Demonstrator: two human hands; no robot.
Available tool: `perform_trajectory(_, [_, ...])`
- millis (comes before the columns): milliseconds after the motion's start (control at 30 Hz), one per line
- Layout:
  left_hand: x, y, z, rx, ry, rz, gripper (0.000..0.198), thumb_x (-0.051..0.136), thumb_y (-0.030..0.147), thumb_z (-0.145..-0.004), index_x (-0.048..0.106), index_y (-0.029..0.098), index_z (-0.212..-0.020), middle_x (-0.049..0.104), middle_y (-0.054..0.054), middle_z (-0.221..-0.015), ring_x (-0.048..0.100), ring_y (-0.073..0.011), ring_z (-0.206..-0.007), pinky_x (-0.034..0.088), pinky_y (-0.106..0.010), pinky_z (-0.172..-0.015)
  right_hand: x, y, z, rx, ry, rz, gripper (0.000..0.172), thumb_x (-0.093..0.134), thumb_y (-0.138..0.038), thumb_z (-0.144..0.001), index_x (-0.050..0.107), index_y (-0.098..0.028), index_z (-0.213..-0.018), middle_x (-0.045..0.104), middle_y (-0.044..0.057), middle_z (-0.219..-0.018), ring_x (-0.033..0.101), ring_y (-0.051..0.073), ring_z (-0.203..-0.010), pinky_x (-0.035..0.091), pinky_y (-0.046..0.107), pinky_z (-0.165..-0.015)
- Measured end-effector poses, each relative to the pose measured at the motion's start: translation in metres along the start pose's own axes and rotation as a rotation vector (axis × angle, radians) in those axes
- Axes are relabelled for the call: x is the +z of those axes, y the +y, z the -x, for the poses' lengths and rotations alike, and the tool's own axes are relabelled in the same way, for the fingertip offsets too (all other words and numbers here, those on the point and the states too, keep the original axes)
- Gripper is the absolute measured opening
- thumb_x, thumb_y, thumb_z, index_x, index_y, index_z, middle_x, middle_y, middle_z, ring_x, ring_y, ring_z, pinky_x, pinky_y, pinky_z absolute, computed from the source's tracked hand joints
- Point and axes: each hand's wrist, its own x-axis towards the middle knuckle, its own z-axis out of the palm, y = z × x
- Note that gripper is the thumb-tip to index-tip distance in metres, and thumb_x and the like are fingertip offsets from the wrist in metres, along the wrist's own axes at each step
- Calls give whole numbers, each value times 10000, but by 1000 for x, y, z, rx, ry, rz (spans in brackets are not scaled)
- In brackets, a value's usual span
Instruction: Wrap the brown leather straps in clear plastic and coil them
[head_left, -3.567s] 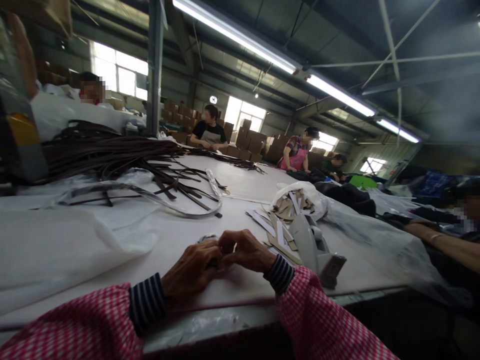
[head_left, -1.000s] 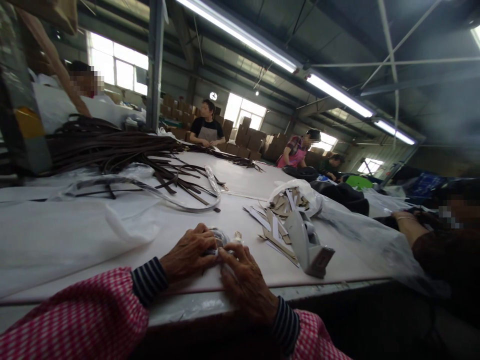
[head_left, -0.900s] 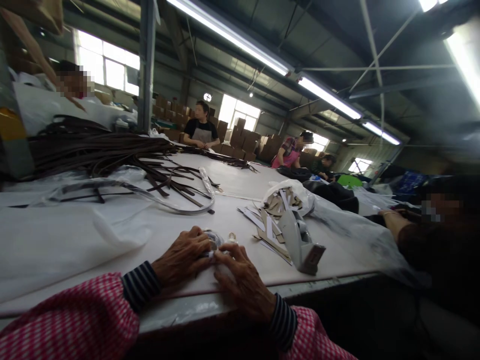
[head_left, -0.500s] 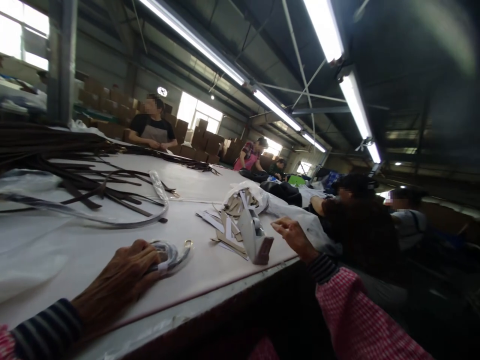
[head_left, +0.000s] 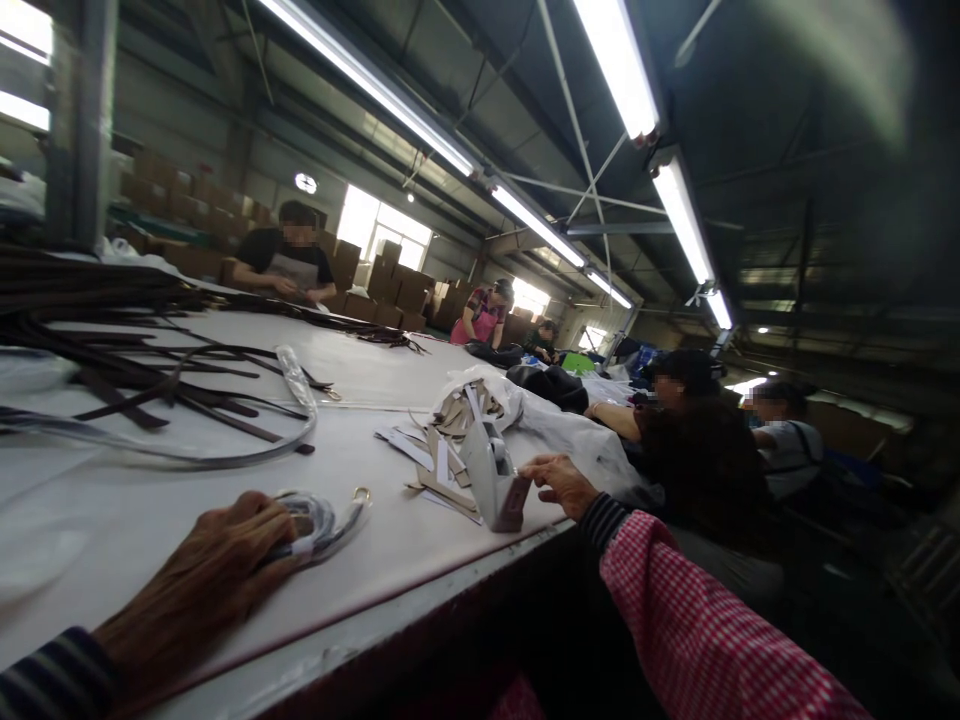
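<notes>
Under curled left hand (head_left: 217,570), clear-plastic-wrapped coiled strap bundle (head_left: 324,518) is pinned to white desk (head_left: 420,545). Empty, loosely spread right hand (head_left: 559,483) is held just beside grey tape dispenser (head_left: 491,480); no tape drawn yet.

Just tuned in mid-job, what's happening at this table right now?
A person in pink checked sleeves works at a white table. The left hand holds down a plastic-wrapped strap with a metal ring at its end. The right hand is stretched out to the grey tape dispenser near the table edge, fingers open beside it. Cardboard strips lie behind the dispenser; other people work farther along.
</notes>
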Motion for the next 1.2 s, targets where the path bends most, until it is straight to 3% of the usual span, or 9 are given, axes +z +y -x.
perform_trajectory(200, [-3, 1, 1, -73, 35, 27, 277, 588, 515, -927, 720, 277, -875, 703, -56, -976, 621, -316, -1029, 455, -406, -849, 10, 9, 4, -8, 73, -175, 231, 801, -337, -547, 660, -175, -632, 556, 10, -706, 491, 172, -768, 416, 263, -622])
perform_trajectory(367, [-1, -2, 2, -143, 65, 4, 327, 527, 517, -947, 711, 250, -905, 702, -48, -990, 590, -339, -1069, 434, -458, -879, 17, 23, 25, -66, 149, -336, 295, 791, -412, -586, 635, -190, -701, 589, 9, -791, 528, 160, -791, 441, 245, -647])
perform_trajectory(600, [8, -19, 1, -197, 151, 42, 284, 518, 523, -917, 705, 310, -899, 712, -50, -998, 606, -358, -1087, 451, -460, -839, 34, 52, 47, -24, 84, -434, 448, 833, -494, -544, 578, -183, -742, 603, 29, -752, 528, 126, -604, 392, 222, -496])
perform_trajectory(767, [-1, -12, -2, -267, 140, 144, 384, 488, 592, -938, 712, 282, -971, 716, -48, -1050, 599, -339, -1109, 467, -470, -943, 36, 54, 37, -85, 109, -365, 466, 809, -539, -562, 556, -190, -738, 573, -12, -679, 472, 89, -524, 318, 196, -457])
perform_trajectory(967, [-17, 8, -3, -407, 154, 268, 468, 524, 633, -901, 710, 214, -993, 669, -103, -1065, 630, -314, -1010, 484, -451, -937, 18, 62, 44, -124, 107, -135, 343, 804, -435, -537, 561, -193, -541, 489, -18, -447, 391, 102, -426, 238, 215, -407])
perform_trajectory(1033, [-18, 11, -3, -421, 190, 284, 442, 546, 608, -900, 705, 201, -969, 657, -97, -1037, 629, -300, -971, 486, -450, -921, 19, 67, 49, -120, 129, -78, 347, 782, -473, -543, 568, -201, -529, 477, -9, -429, 377, 113, -412, 233, 228, -399])
perform_trajectory(1133, [-14, 12, -4, -396, 222, 268, 360, 581, 544, -914, 700, 205, -946, 651, -82, -1008, 616, -293, -976, 478, -444, -909, 43, 60, 59, -190, 217, -92, 385, 781, -551, -585, 601, -211, -612, 506, -12, -512, 405, 125, -454, 296, 243, -418])
perform_trajectory(1200, [-12, 13, -4, -365, 231, 234, 298, 607, 499, -919, 692, 213, -937, 653, -75, -996, 604, -293, -998, 472, -433, -892, 80, 41, 72, -250, 70, -196, 409, 806, -557, -640, 593, -209, -663, 499, -25, -552, 387, 110, -461, 278, 234, -420])
